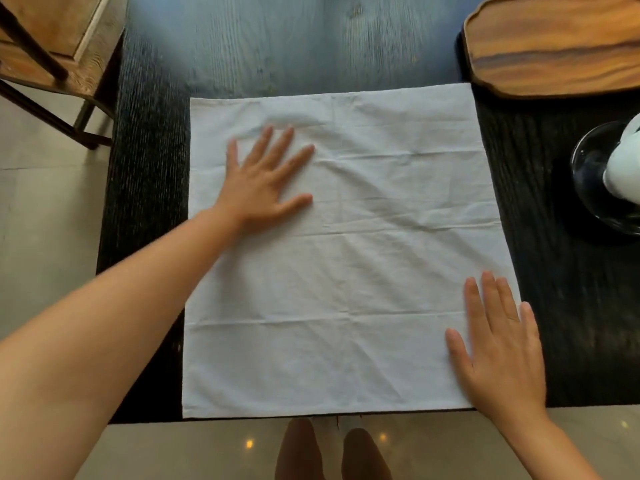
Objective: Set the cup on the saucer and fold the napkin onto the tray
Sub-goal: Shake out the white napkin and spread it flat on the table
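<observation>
A white square napkin (346,258) lies spread flat on the dark table, creased in a grid. My left hand (263,178) rests flat on its upper left part, fingers spread. Flat on the napkin's lower right corner lies my right hand (502,348), its outer fingers over the edge. A white cup (623,168) stands on a clear glass saucer (588,188) at the right edge of the view, partly cut off. The wooden tray (554,46) sits at the far right corner, with nothing on the part in view.
The dark wooden table (571,306) ends near my legs at the bottom. A wooden chair (52,46) with black metal legs stands at the far left, on a pale tiled floor (45,220).
</observation>
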`<state>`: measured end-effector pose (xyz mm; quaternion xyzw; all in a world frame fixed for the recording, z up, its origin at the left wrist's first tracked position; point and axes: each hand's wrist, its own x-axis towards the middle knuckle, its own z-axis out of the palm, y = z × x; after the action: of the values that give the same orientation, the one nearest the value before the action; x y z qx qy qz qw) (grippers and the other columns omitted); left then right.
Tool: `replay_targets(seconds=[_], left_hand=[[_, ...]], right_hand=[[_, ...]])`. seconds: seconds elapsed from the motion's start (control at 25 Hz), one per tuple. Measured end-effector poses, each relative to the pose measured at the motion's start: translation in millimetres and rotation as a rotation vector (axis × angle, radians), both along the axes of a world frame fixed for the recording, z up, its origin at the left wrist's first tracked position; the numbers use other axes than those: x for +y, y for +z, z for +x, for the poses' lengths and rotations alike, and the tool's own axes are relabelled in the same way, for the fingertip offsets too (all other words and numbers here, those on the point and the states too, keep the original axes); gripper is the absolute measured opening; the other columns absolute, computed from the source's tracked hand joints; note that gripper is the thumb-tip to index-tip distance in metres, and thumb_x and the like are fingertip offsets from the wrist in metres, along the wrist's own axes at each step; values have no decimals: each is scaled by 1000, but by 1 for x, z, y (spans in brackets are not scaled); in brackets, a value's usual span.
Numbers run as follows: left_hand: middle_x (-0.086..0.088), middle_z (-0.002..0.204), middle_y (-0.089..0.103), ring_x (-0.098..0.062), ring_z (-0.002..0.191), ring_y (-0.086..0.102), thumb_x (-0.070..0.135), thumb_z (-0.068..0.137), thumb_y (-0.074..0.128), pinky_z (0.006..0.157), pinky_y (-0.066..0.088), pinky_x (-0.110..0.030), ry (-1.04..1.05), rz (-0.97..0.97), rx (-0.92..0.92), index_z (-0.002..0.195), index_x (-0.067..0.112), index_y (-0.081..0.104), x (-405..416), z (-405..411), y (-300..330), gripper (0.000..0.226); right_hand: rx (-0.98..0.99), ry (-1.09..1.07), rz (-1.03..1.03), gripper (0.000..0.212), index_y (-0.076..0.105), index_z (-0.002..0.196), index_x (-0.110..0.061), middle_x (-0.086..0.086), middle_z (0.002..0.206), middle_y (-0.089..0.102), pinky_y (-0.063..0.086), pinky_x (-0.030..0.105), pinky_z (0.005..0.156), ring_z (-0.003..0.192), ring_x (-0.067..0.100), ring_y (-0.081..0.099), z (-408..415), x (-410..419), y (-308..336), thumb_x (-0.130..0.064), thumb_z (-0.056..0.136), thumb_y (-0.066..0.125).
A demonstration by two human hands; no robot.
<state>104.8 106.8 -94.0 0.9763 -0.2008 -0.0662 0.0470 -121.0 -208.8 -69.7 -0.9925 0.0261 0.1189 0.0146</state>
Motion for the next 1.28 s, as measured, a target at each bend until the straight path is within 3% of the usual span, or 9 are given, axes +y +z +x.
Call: replay_targets(seconds=[0.16,0.24,0.4,0.52,0.64,0.8,0.92,1.04,1.28], left_hand=[[4,160,1,-25,146,-4,78,76,20,106,-1,-70,130,-13,-14,144,47,6,27,44,-7,75],[4,160,3,-25,146,-3,79,76,20,105,0,-71,127,-17,-38,143,49,6,30,45,-11,75],[4,160,3,-25,146,-2,78,76,22,104,1,-71,126,-28,-50,143,49,6,29,44,-10,75],[4,160,3,-24,146,-3,77,76,23,105,1,-71,127,-33,-49,143,49,6,29,43,-8,75],[3,160,3,-25,146,-3,77,76,22,105,0,-71,127,-27,-43,143,49,7,27,42,-7,75],[3,160,3,-24,146,-3,77,75,21,106,0,-71,137,-18,-32,144,46,8,27,41,-3,77],[3,160,3,-24,146,-4,76,73,20,106,0,-70,147,-12,-32,145,45,9,25,40,-2,78],[4,160,2,-22,146,-5,77,73,20,106,1,-70,147,-7,-34,144,46,8,24,40,-3,79],[4,160,5,-22,146,-2,76,74,24,107,0,-66,115,-24,-30,145,45,11,30,38,-6,79]], right_hand=[[14,-49,38,73,12,147,-14,11,156,10,10,49,115,143,18,2,3,5,10,-58,90,3],[-52,-65,108,70,7,148,-20,11,158,4,2,50,116,145,19,-1,15,22,21,-59,90,8],[-227,190,221,65,10,147,-30,3,158,2,-8,53,113,145,22,-3,100,102,22,-55,90,28],[-64,361,150,65,3,146,-36,0,158,-5,-13,52,112,144,17,-12,148,126,4,-56,90,29],[-8,200,88,68,-2,147,-30,-1,158,-6,-10,40,114,145,13,-9,145,64,-11,-55,90,26],[-118,-142,60,75,2,148,-13,7,159,-2,-3,47,117,145,18,-6,145,12,1,-55,88,13],[-257,97,133,68,8,148,-24,3,158,-1,-9,49,113,146,23,-2,194,65,1,-54,89,22],[-140,376,152,62,10,147,-34,-1,159,2,-9,53,112,146,19,-4,248,118,-9,-54,91,28],[-128,286,92,70,8,148,-21,8,159,3,2,43,116,146,20,2,295,18,-21,-54,90,29]])
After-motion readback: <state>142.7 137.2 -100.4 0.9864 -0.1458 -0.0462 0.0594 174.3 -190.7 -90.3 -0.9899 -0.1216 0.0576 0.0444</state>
